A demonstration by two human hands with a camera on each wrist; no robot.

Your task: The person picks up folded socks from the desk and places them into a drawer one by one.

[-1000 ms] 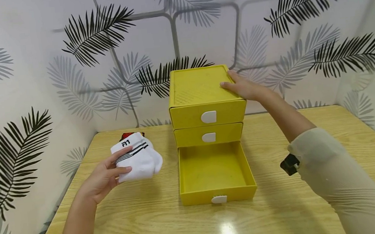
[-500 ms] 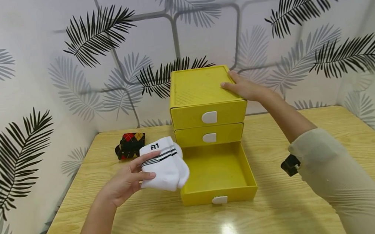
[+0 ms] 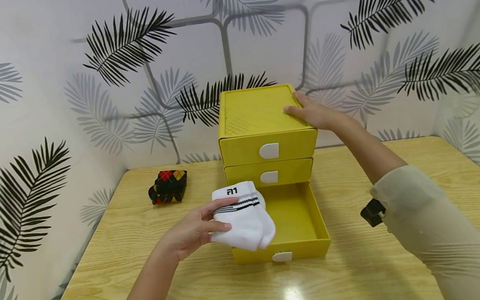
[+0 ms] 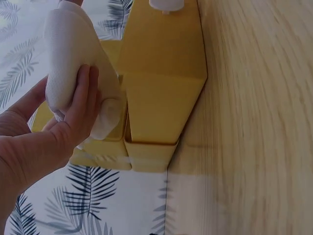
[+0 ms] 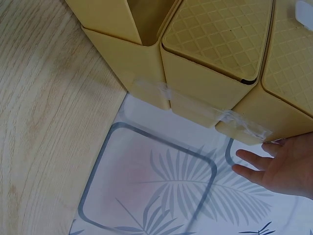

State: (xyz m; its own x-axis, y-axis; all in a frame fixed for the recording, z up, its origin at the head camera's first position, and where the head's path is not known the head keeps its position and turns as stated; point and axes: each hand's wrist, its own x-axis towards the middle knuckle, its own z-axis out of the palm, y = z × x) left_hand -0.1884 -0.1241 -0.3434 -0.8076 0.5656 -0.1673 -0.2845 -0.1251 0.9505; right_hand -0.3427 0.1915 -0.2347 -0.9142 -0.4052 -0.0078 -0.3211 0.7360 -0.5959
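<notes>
In the head view my left hand (image 3: 191,233) pinches a folded pair of white socks (image 3: 246,221) with dark stripes and a small black mark. The socks hang over the left front of the pulled-out bottom drawer (image 3: 319,229). In the left wrist view, fingers and thumb hold the socks (image 4: 73,54) from both sides. My right hand (image 3: 314,112) rests on the top right edge of the yellow drawer unit (image 3: 258,110), thumb on top. Its fingers (image 5: 254,159) look spread and fairly straight in the right wrist view. The two upper drawers are closed.
A dark bundle of argyle-patterned fabric (image 3: 168,187) with red and yellow patches lies on the wooden table (image 3: 171,289), left of the unit. Behind it stands a wall (image 3: 265,47) with leaf patterns. Clear tape (image 5: 230,117) runs across the unit's side.
My left hand has carried the white socks rightward, from beside the drawer to over its left front. The argyle bundle has come into full view. My right hand stays on the unit.
</notes>
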